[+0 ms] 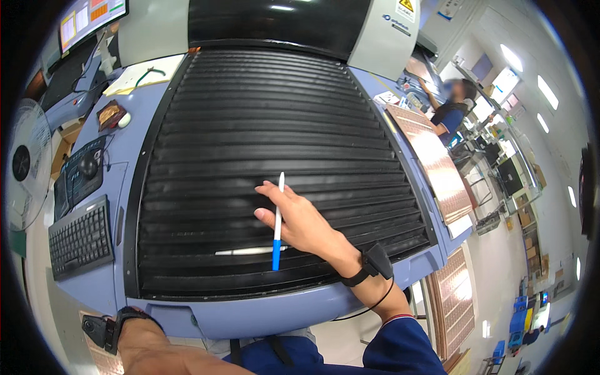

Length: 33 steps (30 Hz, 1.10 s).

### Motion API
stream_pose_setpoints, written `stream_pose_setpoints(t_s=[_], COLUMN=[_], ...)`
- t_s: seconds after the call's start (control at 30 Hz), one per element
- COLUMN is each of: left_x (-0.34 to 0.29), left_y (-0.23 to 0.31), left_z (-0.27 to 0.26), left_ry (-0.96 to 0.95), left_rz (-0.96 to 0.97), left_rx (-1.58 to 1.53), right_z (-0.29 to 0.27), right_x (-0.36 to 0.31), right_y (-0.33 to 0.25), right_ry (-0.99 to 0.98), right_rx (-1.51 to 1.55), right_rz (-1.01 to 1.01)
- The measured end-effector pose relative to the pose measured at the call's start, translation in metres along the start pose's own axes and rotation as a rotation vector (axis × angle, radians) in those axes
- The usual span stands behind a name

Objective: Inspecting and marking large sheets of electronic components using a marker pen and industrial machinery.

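My right hand point(303, 222) hovers over the black ribbed cover of a machine bed point(269, 131), its thumb and fingers partly closed. A white pen with a blue end point(278, 215) lies in the crook between thumb and index finger, blue end toward me. A second slim, pale pen point(247, 251) lies crosswise on the black ribs, just nearer to me than that hand. At the lower left my left forearm point(147, 347) comes in with a strapped device point(103, 328) at the wrist. Beyond that wrist, the left hand and its fingers do not show.
On the left ledge are a keyboard point(82, 237), a mouse point(88, 165), and pliers point(150, 75) on paper. A fan point(28, 162) stands farther left. Copper-coloured panels point(431, 159) are stacked along the right edge. A person point(453, 112) works beyond them. A dark machine hood point(278, 25) closes off the back.
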State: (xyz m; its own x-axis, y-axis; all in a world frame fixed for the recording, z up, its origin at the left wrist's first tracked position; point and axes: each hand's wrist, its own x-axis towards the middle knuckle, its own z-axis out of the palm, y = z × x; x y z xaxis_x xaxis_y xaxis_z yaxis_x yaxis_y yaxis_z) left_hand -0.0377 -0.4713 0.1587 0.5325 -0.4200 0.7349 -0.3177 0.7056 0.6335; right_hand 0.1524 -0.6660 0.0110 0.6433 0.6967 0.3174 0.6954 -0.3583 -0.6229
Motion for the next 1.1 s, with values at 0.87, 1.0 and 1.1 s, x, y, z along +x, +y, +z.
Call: stream_pose_setpoints(t_s=[0.87, 1.0, 1.1], left_x=[0.014, 0.014, 0.010], left_y=[-0.037, -0.038, -0.035], left_z=[0.002, 0.005, 0.004], left_ry=[-0.028, -0.002, 0.020], left_rz=[0.085, 0.081, 0.093], left_rx=[0.067, 0.128, 0.158], right_z=[-0.010, -0.003, 0.000], right_x=[-0.003, 0.004, 0.003], right_y=[-0.008, -0.015, -0.014], right_ry=[-0.074, -0.076, -0.068], right_rx=[-0.053, 0.008, -0.018], right_rz=[0.103, 0.089, 0.082])
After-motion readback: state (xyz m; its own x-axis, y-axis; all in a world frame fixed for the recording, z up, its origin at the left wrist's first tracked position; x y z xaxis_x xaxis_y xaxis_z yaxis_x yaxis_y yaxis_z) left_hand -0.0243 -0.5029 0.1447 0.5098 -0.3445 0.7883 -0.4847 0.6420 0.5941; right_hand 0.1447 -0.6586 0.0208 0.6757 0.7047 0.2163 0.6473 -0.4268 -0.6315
